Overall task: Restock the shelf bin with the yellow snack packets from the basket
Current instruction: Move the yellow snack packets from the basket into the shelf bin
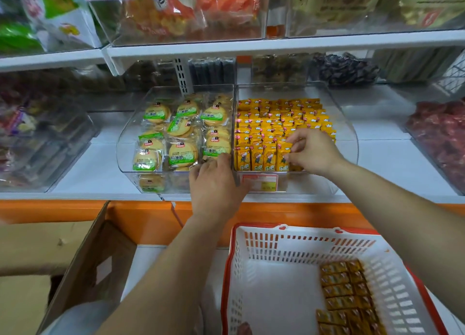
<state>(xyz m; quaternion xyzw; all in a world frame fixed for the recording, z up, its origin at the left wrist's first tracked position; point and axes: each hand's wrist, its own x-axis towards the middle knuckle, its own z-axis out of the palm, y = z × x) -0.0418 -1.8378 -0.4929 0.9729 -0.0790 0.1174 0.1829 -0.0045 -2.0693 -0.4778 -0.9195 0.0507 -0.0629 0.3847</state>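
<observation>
Yellow packets [257, 157] upright in shelf bin [348, 138]

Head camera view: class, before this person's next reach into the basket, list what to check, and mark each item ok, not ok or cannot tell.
1. Yellow snack packets left in the red-and-white plastic basket: ok, several rows remain.
2. Right hand free to reach: not ok, its fingers pinch packets in the front row.
3. Front-row packets standing upright: ok where visible.
4. Room left in the clear plastic shelf bin: cannot tell, the right hand hides the front right corner.
5. Left hand steadying the bin: ok, it grips the front rim.
</observation>
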